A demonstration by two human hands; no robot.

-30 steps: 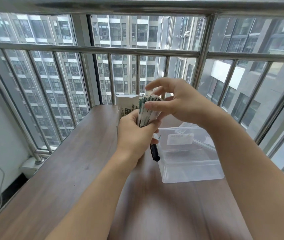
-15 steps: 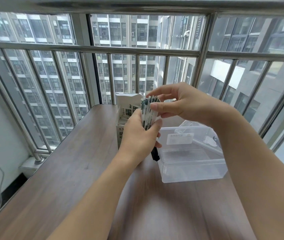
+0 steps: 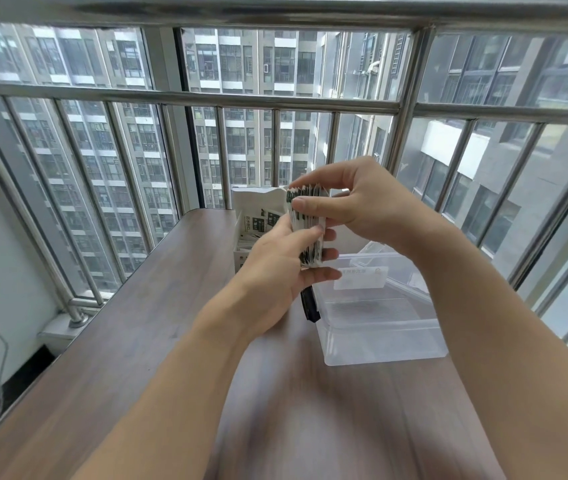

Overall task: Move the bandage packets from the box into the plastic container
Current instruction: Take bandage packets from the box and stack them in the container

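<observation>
Head view: a stack of bandage packets [image 3: 306,230] is held upright in the air between two bare hands, above the far part of a wooden table [image 3: 130,341] set against a steel window railing [image 3: 185,98]. The stack is gripped from below by the left hand [image 3: 275,271], its thumb laid along the near side and its fingers curled round the far side and the bottom edge. The upper part of the stack is pinched by the right hand [image 3: 362,209], the thumb pressed on the near face and the fingers arched over the top edge. The white cardboard box [image 3: 258,216] is seen just behind the left hand at the table's far edge, its lid flap raised and more packets visible inside. The clear plastic container [image 3: 379,327] is set just right of the hands, open at the top, and nothing can be made out in it apart from a white label on its far wall; its right wall stands near the table's right edge. A dark object [image 3: 310,304] lies touching or just beside the container's left wall, under the left hand; what it is cannot be told. Open tabletop is shown to the left of the box and across the near part of the table, where both forearms are stretched. High-rise buildings are seen through the glass beyond the railing.
</observation>
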